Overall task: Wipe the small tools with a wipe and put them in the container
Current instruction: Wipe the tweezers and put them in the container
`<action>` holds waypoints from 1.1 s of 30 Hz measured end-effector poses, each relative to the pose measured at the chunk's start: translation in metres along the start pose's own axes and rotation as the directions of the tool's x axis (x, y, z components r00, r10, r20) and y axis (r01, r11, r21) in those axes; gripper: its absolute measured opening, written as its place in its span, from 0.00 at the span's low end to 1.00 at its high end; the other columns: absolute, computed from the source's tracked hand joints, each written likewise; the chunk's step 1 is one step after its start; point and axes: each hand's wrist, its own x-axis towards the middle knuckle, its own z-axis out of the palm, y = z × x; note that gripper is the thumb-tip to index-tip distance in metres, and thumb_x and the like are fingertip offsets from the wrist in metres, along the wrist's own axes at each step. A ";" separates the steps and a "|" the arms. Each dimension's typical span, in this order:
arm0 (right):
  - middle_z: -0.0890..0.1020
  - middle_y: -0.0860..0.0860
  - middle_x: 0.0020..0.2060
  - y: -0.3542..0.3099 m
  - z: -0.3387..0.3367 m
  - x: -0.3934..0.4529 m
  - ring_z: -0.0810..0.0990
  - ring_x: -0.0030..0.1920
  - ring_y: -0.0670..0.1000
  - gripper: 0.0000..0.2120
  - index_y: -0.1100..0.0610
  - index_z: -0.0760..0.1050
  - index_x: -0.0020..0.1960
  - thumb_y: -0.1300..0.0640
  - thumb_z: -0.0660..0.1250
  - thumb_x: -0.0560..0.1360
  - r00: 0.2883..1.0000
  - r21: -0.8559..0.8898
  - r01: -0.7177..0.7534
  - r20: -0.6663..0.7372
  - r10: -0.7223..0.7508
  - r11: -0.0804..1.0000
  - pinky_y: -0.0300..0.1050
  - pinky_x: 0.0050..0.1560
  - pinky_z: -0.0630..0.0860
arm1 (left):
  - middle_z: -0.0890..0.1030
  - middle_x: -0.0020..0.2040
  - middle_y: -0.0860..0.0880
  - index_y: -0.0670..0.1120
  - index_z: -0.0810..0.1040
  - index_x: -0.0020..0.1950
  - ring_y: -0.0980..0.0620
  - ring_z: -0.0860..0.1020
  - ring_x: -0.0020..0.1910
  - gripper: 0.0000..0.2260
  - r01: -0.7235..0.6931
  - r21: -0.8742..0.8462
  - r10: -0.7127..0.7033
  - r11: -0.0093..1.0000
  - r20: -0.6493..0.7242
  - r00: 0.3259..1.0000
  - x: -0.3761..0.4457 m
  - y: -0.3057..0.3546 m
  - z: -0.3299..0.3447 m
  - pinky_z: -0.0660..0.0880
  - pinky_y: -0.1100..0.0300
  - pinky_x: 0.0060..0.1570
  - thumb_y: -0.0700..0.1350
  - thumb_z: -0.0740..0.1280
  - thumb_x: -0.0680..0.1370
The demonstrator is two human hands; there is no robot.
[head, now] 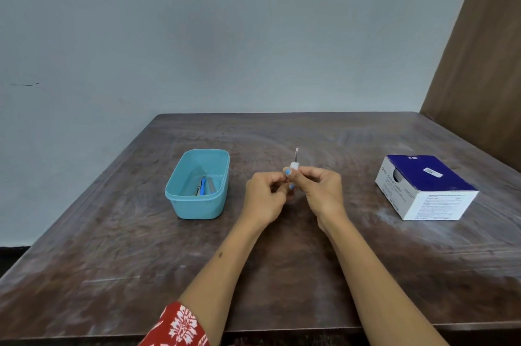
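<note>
- Mid-frame, both hands meet over the table (pixel 282 275): the left hand (pixel 263 196) pinches the lower end of a small tool (pixel 296 154), held upright.
- The right hand (pixel 321 193) pinches a white wipe (pixel 295 166) around its shaft, so the wiping looks under way.
- Left of centre, the tub (pixel 180 199) already holds a few tools (pixel 204 186).
- No other loose tools show; this may be the last.
- At right sits a blue-and-white box (pixel 425 186), well apart.
- The path to the tub looks open.

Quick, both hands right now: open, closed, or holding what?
Left hand: closed, fingers pinching the lower end of the small tool.
Right hand: closed, fingers pinching the white wipe around that tool.
</note>
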 end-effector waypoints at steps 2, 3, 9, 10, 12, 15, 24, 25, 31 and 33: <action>0.84 0.52 0.33 -0.002 0.001 0.000 0.82 0.37 0.47 0.03 0.57 0.83 0.40 0.59 0.76 0.67 1.000 0.018 0.025 -0.015 -0.025 1.000 0.39 0.41 0.78 | 0.84 0.43 0.47 0.44 0.83 0.52 0.54 0.83 0.40 0.08 0.003 -0.031 -0.003 1.000 -0.002 1.000 0.001 0.001 0.000 0.81 0.56 0.48 0.36 0.66 0.76; 0.84 0.51 0.33 -0.005 0.001 0.000 0.82 0.36 0.45 0.02 0.56 0.83 0.40 0.60 0.75 0.68 0.999 0.039 0.041 -0.028 -0.040 0.998 0.36 0.39 0.77 | 0.84 0.44 0.47 0.43 0.82 0.53 0.55 0.83 0.41 0.09 0.010 -0.057 -0.010 0.998 -0.010 1.000 0.001 0.002 0.002 0.81 0.56 0.48 0.36 0.67 0.76; 0.83 0.47 0.32 -0.010 0.002 -0.001 0.81 0.34 0.39 0.04 0.56 0.82 0.43 0.61 0.75 0.68 0.995 0.120 0.078 -0.079 -0.069 0.990 0.30 0.35 0.74 | 0.85 0.44 0.45 0.42 0.83 0.52 0.53 0.84 0.40 0.08 0.040 -0.075 -0.042 0.996 -0.022 0.999 0.000 0.003 0.004 0.81 0.57 0.47 0.39 0.70 0.73; 0.83 0.47 0.32 -0.010 0.003 -0.001 0.80 0.33 0.39 0.04 0.56 0.82 0.43 0.60 0.75 0.68 0.995 0.115 0.078 -0.075 -0.070 0.990 0.30 0.35 0.74 | 0.85 0.44 0.45 0.41 0.82 0.52 0.54 0.84 0.39 0.08 0.047 -0.075 -0.049 0.996 -0.016 0.999 0.000 0.003 0.004 0.81 0.58 0.46 0.38 0.70 0.74; 0.83 0.46 0.31 -0.009 0.003 -0.001 0.81 0.34 0.40 0.03 0.56 0.82 0.42 0.60 0.74 0.68 0.997 0.103 0.072 -0.046 -0.067 0.992 0.30 0.35 0.74 | 0.85 0.44 0.44 0.41 0.83 0.51 0.54 0.84 0.39 0.07 0.048 -0.089 -0.050 0.995 -0.024 0.998 0.000 0.003 0.003 0.81 0.58 0.46 0.37 0.69 0.74; 0.84 0.47 0.30 -0.007 0.002 -0.003 0.82 0.35 0.43 0.02 0.56 0.82 0.40 0.61 0.74 0.68 0.998 0.077 0.051 0.033 -0.053 0.996 0.32 0.36 0.75 | 0.85 0.42 0.44 0.41 0.83 0.50 0.52 0.84 0.39 0.07 0.023 -0.115 -0.031 0.993 -0.068 0.997 0.001 0.003 0.002 0.81 0.53 0.48 0.37 0.68 0.75; 0.84 0.45 0.34 -0.002 -0.002 0.000 0.82 0.38 0.42 0.03 0.54 0.84 0.41 0.58 0.76 0.67 0.973 -0.169 0.205 -0.070 -0.219 0.964 0.39 0.45 0.78 | 0.81 0.51 0.53 0.47 0.79 0.57 0.60 0.79 0.50 0.11 -0.068 -0.178 0.024 0.982 -0.237 0.971 -0.001 0.014 -0.002 0.76 0.70 0.48 0.43 0.69 0.75; 0.83 0.43 0.34 -0.001 -0.001 0.000 0.81 0.37 0.42 0.02 0.53 0.84 0.40 0.58 0.75 0.68 0.961 -0.235 0.255 -0.047 -0.273 0.938 0.39 0.44 0.77 | 0.81 0.53 0.53 0.47 0.79 0.58 0.59 0.79 0.52 0.12 -0.097 -0.204 0.047 0.974 -0.239 0.970 -0.001 0.014 -0.002 0.76 0.68 0.49 0.45 0.70 0.74; 0.84 0.48 0.35 0.004 0.000 -0.001 0.80 0.37 0.43 0.02 0.56 0.84 0.40 0.58 0.75 0.68 0.904 -0.432 0.404 0.055 -0.423 0.806 0.36 0.42 0.74 | 0.81 0.51 0.51 0.51 0.82 0.50 0.50 0.80 0.52 0.08 -0.206 -0.171 0.157 0.963 -0.260 0.953 0.002 0.010 -0.003 0.78 0.44 0.52 0.48 0.71 0.71; 0.84 0.48 0.35 0.003 0.000 -0.002 0.80 0.38 0.43 0.01 0.55 0.85 0.40 0.58 0.74 0.69 0.911 -0.446 0.398 0.087 -0.404 0.802 0.36 0.42 0.74 | 0.81 0.51 0.51 0.50 0.82 0.51 0.50 0.80 0.52 0.09 -0.209 -0.201 0.152 0.957 -0.265 0.952 0.004 0.008 -0.004 0.78 0.43 0.51 0.48 0.71 0.71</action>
